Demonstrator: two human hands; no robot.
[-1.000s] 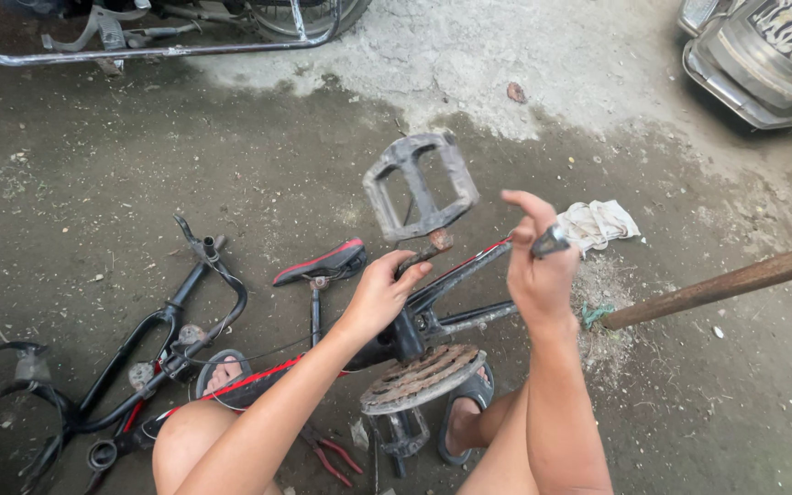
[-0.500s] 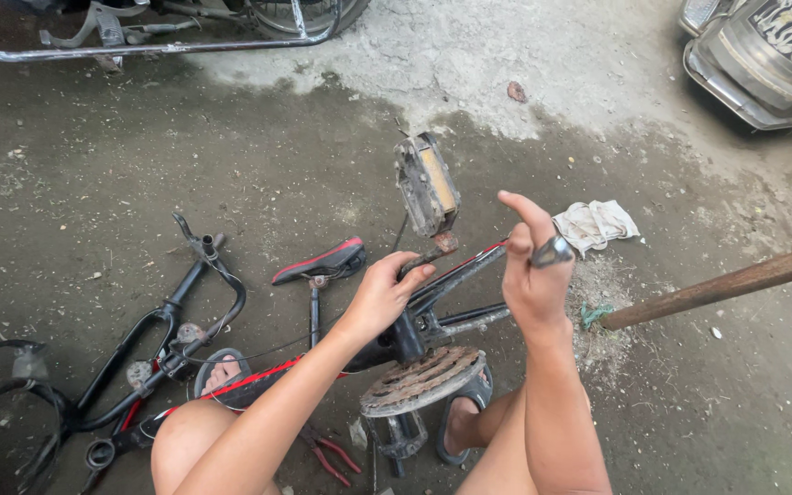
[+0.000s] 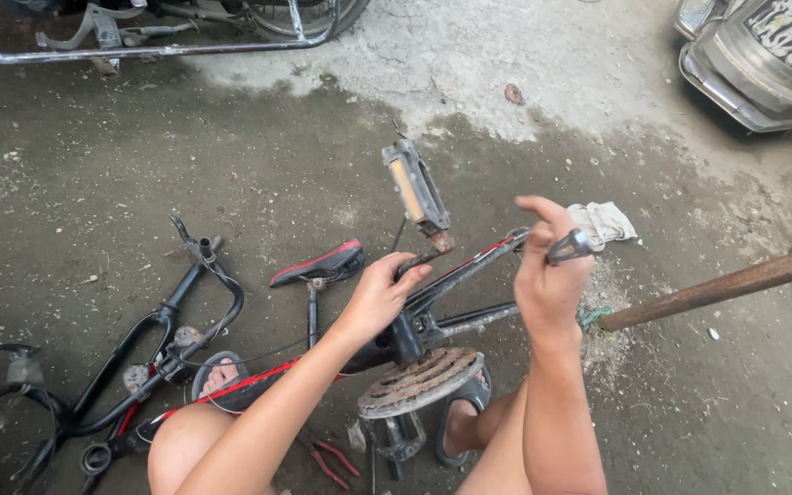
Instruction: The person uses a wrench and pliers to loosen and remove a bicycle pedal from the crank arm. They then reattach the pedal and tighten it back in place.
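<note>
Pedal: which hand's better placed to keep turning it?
Probably left. The left hand grips the crank arm just below the pedal; the right hand is farther off, holding a metal tool.

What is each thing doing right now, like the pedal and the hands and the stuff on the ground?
Pedal: up in the air on its crank, turned edge-on.
Left hand: gripping the crank arm.
Right hand: closed around a small metal tool.
Chainring: rusty, lying nearly flat.
Saddle: resting on the ground.
Handlebars: lying on the ground.
Rag: crumpled on the ground.
Pliers: lying on the ground.
</note>
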